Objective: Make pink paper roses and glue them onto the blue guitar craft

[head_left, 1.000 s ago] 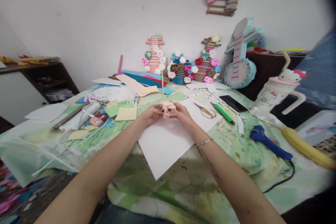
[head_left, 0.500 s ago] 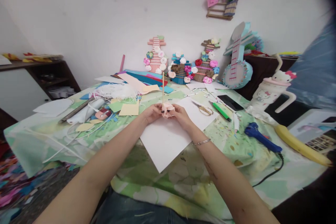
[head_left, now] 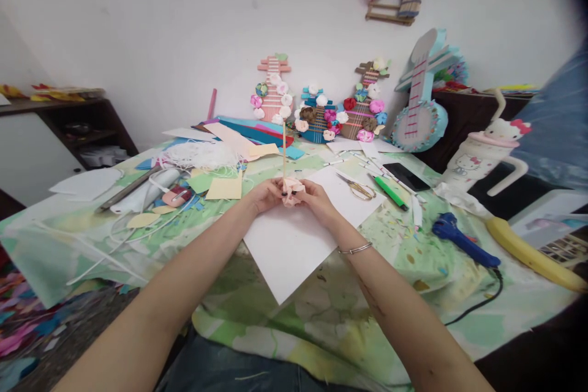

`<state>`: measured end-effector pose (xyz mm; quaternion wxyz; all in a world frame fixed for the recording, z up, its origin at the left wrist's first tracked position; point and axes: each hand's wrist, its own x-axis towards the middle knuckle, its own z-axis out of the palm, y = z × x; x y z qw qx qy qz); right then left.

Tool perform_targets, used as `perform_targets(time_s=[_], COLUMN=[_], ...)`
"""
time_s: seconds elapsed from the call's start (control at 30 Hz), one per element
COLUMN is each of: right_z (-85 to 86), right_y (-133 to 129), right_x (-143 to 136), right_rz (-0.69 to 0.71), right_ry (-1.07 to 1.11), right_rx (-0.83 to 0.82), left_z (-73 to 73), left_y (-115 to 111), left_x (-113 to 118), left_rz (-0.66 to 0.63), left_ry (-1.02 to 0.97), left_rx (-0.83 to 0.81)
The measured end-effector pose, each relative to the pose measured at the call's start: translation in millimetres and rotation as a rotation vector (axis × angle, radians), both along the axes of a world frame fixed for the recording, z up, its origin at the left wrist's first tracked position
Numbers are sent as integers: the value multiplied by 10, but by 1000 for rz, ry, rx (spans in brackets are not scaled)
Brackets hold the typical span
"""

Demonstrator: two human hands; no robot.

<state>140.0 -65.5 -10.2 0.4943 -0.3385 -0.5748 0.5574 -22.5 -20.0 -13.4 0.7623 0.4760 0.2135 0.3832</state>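
Note:
Between both hands is a small pale pink paper flower (head_left: 293,191) with ruffled layers. My left hand (head_left: 269,195) pinches its left side, and my right hand (head_left: 316,201) grips it from the right, thumbs toward me. A thin wooden stick (head_left: 284,150) rises upright from the flower's left side; its lower end is hidden by the flower and fingers. Beneath the hands lies a large white sheet of paper (head_left: 285,263). Gold-handled scissors (head_left: 361,188) rest on that sheet to the right.
A green box cutter (head_left: 390,192), a black phone (head_left: 407,176) and a blue glue gun (head_left: 463,240) lie on the right, near a banana (head_left: 533,254) and a white tumbler (head_left: 482,159). White string (head_left: 202,160) and paper scraps (head_left: 225,187) cover the left. Flower-decorated paper instruments (head_left: 316,119) lean on the wall.
The view has shifted slightly, so the table's right side sits a little farther right. Both hands keep hold of the paper flower, with only a slight shift of the fingers.

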Motion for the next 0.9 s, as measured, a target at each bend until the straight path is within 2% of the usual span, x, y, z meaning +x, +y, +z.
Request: perform_targets(time_s=[0.43,0.9], right_z=[18,-34], right_y=[-16,27], right_x=[-3,18], right_rz=[-1,13], right_ry=[0,-5], right_rx=[-10,13], left_z=[27,25], left_y=[-45,-32], left_x=[26,17], left_rz=[-18,-5], left_ry=[-13,14], left_rx=[8,29])
